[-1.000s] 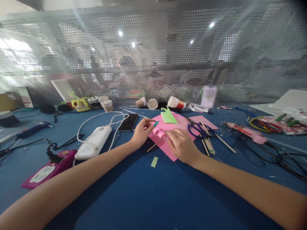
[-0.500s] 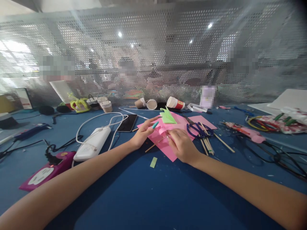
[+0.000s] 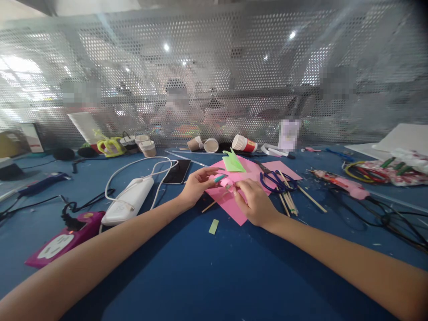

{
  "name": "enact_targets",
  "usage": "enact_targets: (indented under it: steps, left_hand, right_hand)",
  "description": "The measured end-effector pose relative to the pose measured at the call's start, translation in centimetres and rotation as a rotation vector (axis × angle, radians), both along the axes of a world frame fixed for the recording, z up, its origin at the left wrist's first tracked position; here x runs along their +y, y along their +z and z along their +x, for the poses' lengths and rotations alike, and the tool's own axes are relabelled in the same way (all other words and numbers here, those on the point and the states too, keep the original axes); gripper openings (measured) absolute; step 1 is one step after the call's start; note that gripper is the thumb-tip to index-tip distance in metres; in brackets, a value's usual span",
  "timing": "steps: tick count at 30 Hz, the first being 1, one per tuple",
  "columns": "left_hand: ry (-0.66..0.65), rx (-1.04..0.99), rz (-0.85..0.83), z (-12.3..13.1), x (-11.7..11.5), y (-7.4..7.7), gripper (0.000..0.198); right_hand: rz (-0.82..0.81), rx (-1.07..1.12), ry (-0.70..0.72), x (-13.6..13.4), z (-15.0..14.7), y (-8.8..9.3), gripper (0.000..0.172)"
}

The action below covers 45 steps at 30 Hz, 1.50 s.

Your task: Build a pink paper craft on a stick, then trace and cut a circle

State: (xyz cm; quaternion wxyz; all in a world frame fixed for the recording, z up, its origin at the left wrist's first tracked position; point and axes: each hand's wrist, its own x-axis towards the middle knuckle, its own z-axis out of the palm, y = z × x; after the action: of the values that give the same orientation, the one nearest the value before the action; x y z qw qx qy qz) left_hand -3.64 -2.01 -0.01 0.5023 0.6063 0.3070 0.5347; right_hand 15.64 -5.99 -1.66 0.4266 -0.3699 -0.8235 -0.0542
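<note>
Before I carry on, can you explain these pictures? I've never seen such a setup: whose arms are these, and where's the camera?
There is no machine here: these are a person's bare hands. Every picture comes from one camera worn on their head, looking forward and down. The right hand pinches a curled pink paper strip; the left hand has its fingertips beside it, though whether they grip it is unclear. On the blue table lie pink sheets, folded green paper, scissors and thin sticks. Off to the left are a phone and a white block.
</note>
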Motion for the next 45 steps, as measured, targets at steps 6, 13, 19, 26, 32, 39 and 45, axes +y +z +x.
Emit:
enact_targets:
  steps: [6, 13, 19, 26, 32, 39, 45]
  left_hand:
    - [0.018, 0.037, 0.156, -0.2, 0.2, 0.0, 0.026]
    - [0.112, 0.005, 0.152, -0.4, 0.7, -0.5, 0.025]
    - [0.109, -0.015, 0.153, -0.4, 0.8, -0.7, 0.026]
    - [0.128, 0.156, 0.178, -0.5, 0.6, -0.5, 0.025]
    - [-0.002, 0.229, 0.256, -0.2, 0.6, -0.3, 0.028]
    - [0.113, 0.414, 0.407, -0.4, 0.5, -0.3, 0.019]
    - [0.136, 0.459, 0.461, -0.4, 0.4, -0.4, 0.015]
  right_hand:
    - [-0.114, 0.053, 0.039, 0.1, 0.1, 0.3, 0.018]
    - [-0.781, 0.395, 0.351, 0.2, -0.1, 1.3, 0.024]
    - [-1.501, 0.851, 0.761, 0.3, -0.4, 2.5, 0.019]
    - [-1.984, 1.309, 1.113, -0.1, 0.5, 4.5, 0.028]
    - [-1.965, 1.233, 1.139, 0.3, 0.7, 4.0, 0.029]
    - [-1.467, 0.671, 0.726, 2.1, 1.5, 2.6, 0.026]
    - [-1.041, 0.499, 0.387, 0.7, 0.7, 3.1, 0.039]
